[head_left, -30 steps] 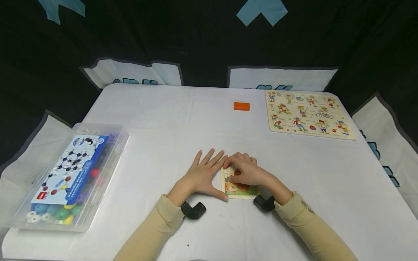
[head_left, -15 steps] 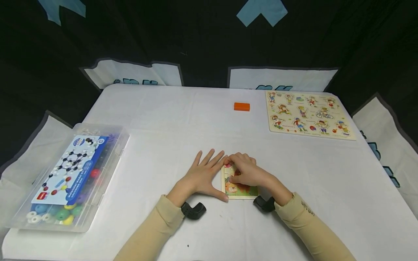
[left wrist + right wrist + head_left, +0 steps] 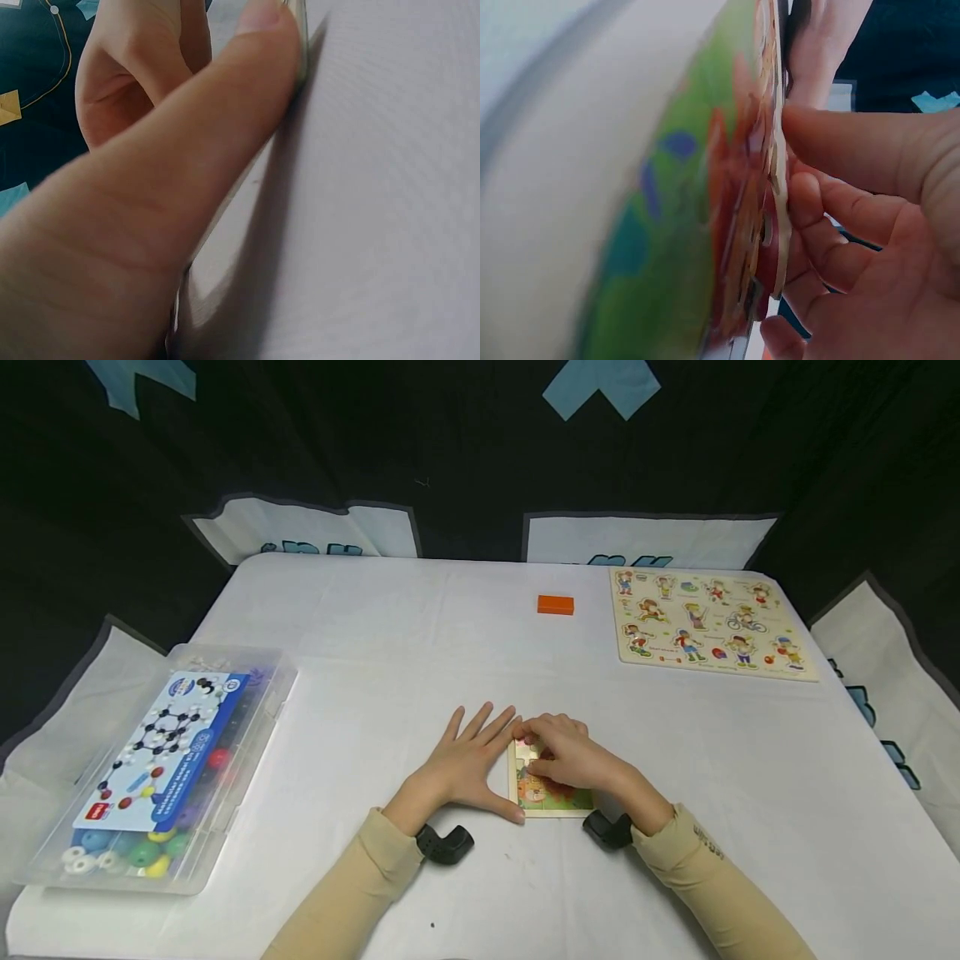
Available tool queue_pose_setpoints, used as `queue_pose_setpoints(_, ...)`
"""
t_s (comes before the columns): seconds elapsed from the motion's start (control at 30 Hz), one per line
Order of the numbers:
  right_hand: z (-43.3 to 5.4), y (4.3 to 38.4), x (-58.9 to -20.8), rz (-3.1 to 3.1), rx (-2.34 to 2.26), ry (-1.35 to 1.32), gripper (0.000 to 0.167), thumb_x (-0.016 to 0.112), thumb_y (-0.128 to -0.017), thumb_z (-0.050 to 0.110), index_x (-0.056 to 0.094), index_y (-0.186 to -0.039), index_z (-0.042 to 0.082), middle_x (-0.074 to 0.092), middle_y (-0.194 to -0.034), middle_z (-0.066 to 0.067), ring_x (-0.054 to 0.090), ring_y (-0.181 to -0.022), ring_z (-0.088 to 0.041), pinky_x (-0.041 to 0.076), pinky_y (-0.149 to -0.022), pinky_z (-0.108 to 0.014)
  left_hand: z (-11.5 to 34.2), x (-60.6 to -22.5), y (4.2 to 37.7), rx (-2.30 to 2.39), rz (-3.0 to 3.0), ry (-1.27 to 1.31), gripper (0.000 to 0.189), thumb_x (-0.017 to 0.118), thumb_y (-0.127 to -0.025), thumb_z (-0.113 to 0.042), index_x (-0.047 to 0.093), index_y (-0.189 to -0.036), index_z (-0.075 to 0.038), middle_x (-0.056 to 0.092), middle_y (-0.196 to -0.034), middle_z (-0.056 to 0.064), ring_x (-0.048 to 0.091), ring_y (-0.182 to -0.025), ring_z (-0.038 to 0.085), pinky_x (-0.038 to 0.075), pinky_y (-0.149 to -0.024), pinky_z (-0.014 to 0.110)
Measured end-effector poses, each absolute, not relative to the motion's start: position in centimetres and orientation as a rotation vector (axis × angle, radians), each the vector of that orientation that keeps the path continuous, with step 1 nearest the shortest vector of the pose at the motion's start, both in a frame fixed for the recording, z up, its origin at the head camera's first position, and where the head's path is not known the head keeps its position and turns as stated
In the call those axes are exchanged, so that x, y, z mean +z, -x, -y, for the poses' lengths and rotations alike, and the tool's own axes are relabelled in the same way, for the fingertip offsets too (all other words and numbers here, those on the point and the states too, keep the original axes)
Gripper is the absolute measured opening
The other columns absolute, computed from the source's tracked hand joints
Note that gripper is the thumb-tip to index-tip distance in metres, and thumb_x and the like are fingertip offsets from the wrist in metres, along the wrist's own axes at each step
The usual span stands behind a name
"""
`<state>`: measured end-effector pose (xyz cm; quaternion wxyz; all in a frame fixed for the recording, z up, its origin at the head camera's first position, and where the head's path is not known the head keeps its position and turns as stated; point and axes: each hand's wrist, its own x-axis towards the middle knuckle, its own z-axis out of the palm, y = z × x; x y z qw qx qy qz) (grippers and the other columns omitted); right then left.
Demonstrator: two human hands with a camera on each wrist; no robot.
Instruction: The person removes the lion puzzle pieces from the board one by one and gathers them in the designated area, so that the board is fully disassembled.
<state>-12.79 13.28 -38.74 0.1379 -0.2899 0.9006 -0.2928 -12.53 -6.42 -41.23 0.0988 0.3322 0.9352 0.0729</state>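
Note:
A small wooden jigsaw puzzle (image 3: 555,811) with a pale frame and a green and orange picture lies on the white table before the person. The left hand (image 3: 471,767) spreads its straight fingers flat at the puzzle's left side, its thumb touching the lower left corner. Over the upper part of the puzzle, the right hand (image 3: 566,750) has its fingers curled, covering much of the picture. In the right wrist view, thumb and fingers pinch a thin puzzle piece (image 3: 778,251) with a reddish face and pale edge, tilted at the board. Its full outline is hidden.
A clear plastic case (image 3: 247,777) of coloured beads, with a blue and white molecular model card, stands at the left. An orange block (image 3: 555,605) lies farther back. A large wooden picture board (image 3: 712,622) occupies the far right corner.
The right fingers shift very slightly over the puzzle's upper left part, altering what shows beneath them. The left hand stays in place.

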Motion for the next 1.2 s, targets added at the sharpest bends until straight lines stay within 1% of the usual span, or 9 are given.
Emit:
queue_pose_setpoints(0.23,-13.26,12.93,-38.8,-2.664,-0.852,0.887,0.036,0.063,-0.081,-0.001,0.059,-0.116,0.004,0.052,-0.112,-0.011,0.048,-0.101,-0.025,0.031,-0.085,-0.055,6.51,-41.23,12.51,0.236,-2.772,-0.993,0.123,0.047,-0.054,-0.088,0.007,-0.147,-0.019,0.001,-0.152,0.0,-0.004,-0.137,0.025,-0.004,-0.104,0.053)
queue_pose_setpoints(0.37,-13.23,12.92,-38.87,-2.695,-0.832,0.888,0.035,0.065,-0.08,0.0,0.059,-0.114,0.006,0.055,-0.114,-0.009,0.048,-0.107,-0.027,0.027,-0.088,-0.056,6.56,-41.27,12.5,0.247,-2.776,-0.998,0.122,0.047,-0.054,-0.088,0.008,-0.147,-0.019,0.001,-0.152,0.0,-0.003,-0.137,0.025,-0.003,-0.104,0.053)
queue_pose_setpoints(0.43,-13.18,12.85,-38.87,-2.726,-0.806,0.878,0.034,0.066,-0.079,0.001,0.06,-0.112,0.008,0.058,-0.113,-0.006,0.048,-0.104,-0.027,0.024,-0.089,-0.056,6.57,-41.29,12.5,0.249,-2.778,-0.999,0.122,0.047,-0.054,-0.088,0.008,-0.147,-0.019,0.002,-0.152,0.0,-0.003,-0.137,0.025,-0.003,-0.104,0.052)
queue_pose_setpoints(0.57,-13.07,12.79,-38.86,-2.781,-0.773,0.875,0.034,0.068,-0.077,0.002,0.063,-0.11,0.01,0.059,-0.111,-0.004,0.047,-0.096,-0.025,0.026,-0.084,-0.051,6.55,-41.29,12.51,0.251,-2.776,-0.997,0.122,0.047,-0.054,-0.087,0.008,-0.147,-0.02,0.001,-0.151,-0.001,-0.003,-0.137,0.025,-0.003,-0.104,0.052)
queue_pose_setpoints(0.7,-12.96,12.89,-38.89,-2.737,-0.849,0.916,0.037,0.066,-0.077,-0.004,0.061,-0.112,0.007,0.058,-0.109,-0.005,0.05,-0.094,-0.021,0.036,-0.083,-0.041,6.52,-41.27,12.51,0.236,-2.771,-0.994,0.122,0.047,-0.054,-0.088,0.009,-0.147,-0.019,0.001,-0.151,-0.001,-0.003,-0.137,0.025,-0.004,-0.104,0.052)
queue_pose_setpoints(0.8,-13.01,13.0,-38.97,-2.697,-0.882,0.941,0.038,0.064,-0.078,-0.005,0.06,-0.114,0.006,0.056,-0.105,-0.006,0.05,-0.089,-0.018,0.042,-0.078,-0.035,6.51,-41.32,12.51,0.218,-2.774,-0.994,0.121,0.046,-0.054,-0.088,0.01,-0.147,-0.019,0.001,-0.151,-0.001,-0.003,-0.137,0.025,-0.004,-0.104,0.052)
queue_pose_setpoints(0.9,-13.17,13.06,-39.03,-2.68,-0.867,0.95,0.038,0.065,-0.079,-0.001,0.059,-0.116,0.005,0.054,-0.104,-0.006,0.047,-0.085,-0.018,0.042,-0.075,-0.033,6.48,-41.4,12.52,0.204,-2.78,-0.996,0.121,0.046,-0.054,-0.088,0.009,-0.147,-0.02,0.001,-0.151,-0.001,-0.004,-0.137,0.024,-0.004,-0.104,0.052)
queue_pose_setpoints(1.03,-13.42,13.12,-39.0,-2.649,-0.862,0.943,0.04,0.067,-0.08,0.005,0.058,-0.119,0.006,0.053,-0.108,-0.007,0.046,-0.091,-0.019,0.04,-0.078,-0.034,6.47,-41.53,12.54,0.213,-2.787,-1.006,0.122,0.046,-0.054,-0.088,0.009,-0.147,-0.02,0.001,-0.152,-0.001,-0.003,-0.137,0.025,-0.003,-0.104,0.053)
queue_pose_setpoints(1.2,-13.54,13.18,-38.87,-2.618,-0.883,0.905,0.044,0.068,-0.08,0.005,0.057,-0.123,0.004,0.051,-0.106,-0.006,0.048,-0.086,-0.017,0.043,-0.075,-0.031,6.51,-41.5,12.52,0.224,-2.793,-1.023,0.121,0.047,-0.054,-0.087,0.011,-0.147,-0.019,0.002,-0.152,0.0,-0.002,-0.137,0.026,-0.002,-0.104,0.053)
